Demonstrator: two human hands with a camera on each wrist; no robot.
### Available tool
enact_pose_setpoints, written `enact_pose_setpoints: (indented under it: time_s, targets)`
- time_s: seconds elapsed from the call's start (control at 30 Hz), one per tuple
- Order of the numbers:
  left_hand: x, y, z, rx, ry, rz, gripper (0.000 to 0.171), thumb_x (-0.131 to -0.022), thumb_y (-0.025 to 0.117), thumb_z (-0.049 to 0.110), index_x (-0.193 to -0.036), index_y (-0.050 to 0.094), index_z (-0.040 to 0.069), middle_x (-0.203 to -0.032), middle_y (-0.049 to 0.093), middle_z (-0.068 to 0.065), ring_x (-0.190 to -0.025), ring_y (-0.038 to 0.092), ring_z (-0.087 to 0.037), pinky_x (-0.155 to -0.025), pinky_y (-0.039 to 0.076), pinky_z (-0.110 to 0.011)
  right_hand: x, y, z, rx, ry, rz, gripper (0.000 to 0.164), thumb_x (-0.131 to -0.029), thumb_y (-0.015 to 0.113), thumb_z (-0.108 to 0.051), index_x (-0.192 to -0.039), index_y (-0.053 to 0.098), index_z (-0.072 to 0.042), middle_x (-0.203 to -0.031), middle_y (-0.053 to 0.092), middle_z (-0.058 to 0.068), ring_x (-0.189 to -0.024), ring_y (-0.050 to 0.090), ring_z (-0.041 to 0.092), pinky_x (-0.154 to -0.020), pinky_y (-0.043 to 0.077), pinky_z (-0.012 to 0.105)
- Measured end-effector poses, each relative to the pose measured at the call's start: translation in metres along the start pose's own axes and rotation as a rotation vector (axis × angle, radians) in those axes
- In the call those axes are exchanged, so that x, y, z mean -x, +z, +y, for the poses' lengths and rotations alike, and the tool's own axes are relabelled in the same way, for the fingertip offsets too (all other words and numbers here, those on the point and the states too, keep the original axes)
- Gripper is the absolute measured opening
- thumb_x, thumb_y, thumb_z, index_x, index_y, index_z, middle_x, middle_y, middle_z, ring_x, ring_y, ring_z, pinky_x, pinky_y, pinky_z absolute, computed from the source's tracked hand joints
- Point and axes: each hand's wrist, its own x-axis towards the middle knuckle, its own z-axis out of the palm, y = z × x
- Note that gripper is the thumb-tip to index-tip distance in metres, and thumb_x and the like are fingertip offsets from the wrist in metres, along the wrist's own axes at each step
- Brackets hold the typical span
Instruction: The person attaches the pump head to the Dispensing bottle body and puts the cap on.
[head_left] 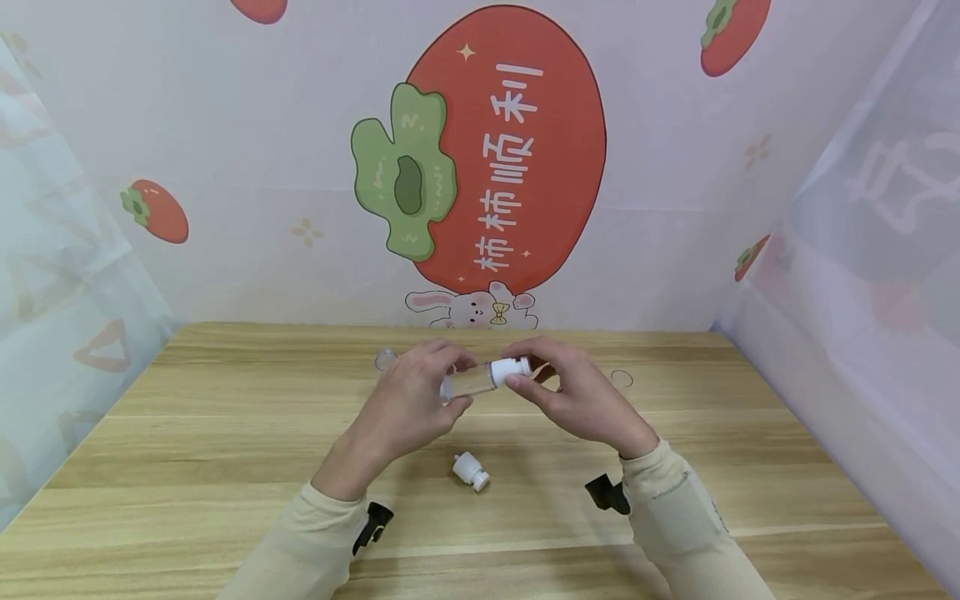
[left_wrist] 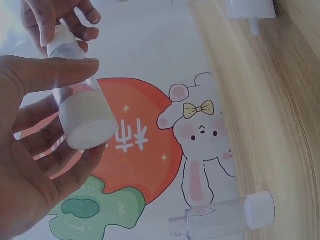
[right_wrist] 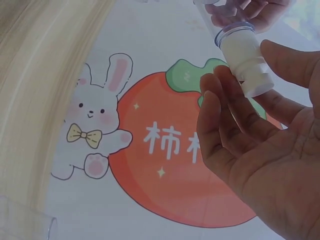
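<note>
My left hand [head_left: 405, 400] grips a clear bottle [left_wrist: 89, 120] with a white base, tilted between thumb and fingers. At the bottle's other end sits a white pump top [right_wrist: 245, 52], which my right hand [head_left: 585, 400] pinches between thumb and fingers. The pump top meets the bottle's mouth; how tightly it is seated I cannot tell. Part of the bottle is hidden behind the left fingers in the head view. A second white pump top [head_left: 470, 471] lies on its side on the table, below and between the hands.
Another clear bottle [left_wrist: 220, 220] with a white base and threaded neck shows in the left wrist view. On the wooden table [head_left: 225, 433], a clear round piece [head_left: 622, 378] stands to the right. A printed cloth [head_left: 645, 250] rises behind the table's far edge.
</note>
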Motion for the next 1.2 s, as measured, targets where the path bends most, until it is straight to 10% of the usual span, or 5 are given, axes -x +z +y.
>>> enact_pose_setpoints:
  time_s: [0.6, 1.2]
  targets:
    - [0.0006, 0.002, -0.0009, -0.033, 0.03, 0.041, 0.04, -0.071, 0.091, 0.004, -0.106, 0.072, 0.006, -0.101, 0.071, -0.003, -0.092, 0.065, -0.021, -0.077, 0.054, -0.036, 0.0, -0.0012, -0.0017, 0.029, 0.075, 0.009, 0.02, -0.098, 0.07, -0.02, -0.116, 0.069, -0.012, -0.096, 0.067, -0.006, -0.087, 0.062, 0.014, -0.081, 0.055, 0.037]
    - [0.0005, -0.0001, -0.0017, 0.051, -0.021, -0.004, 0.038, -0.073, 0.09, 0.005, -0.106, 0.072, 0.007, -0.098, 0.068, -0.002, -0.085, 0.062, -0.017, -0.075, 0.051, -0.034, 0.002, -0.0028, -0.0004, 0.022, -0.005, 0.048, 0.044, -0.088, 0.08, -0.011, -0.128, 0.062, -0.006, -0.119, 0.065, 0.003, -0.099, 0.066, 0.021, -0.087, 0.056, 0.044]
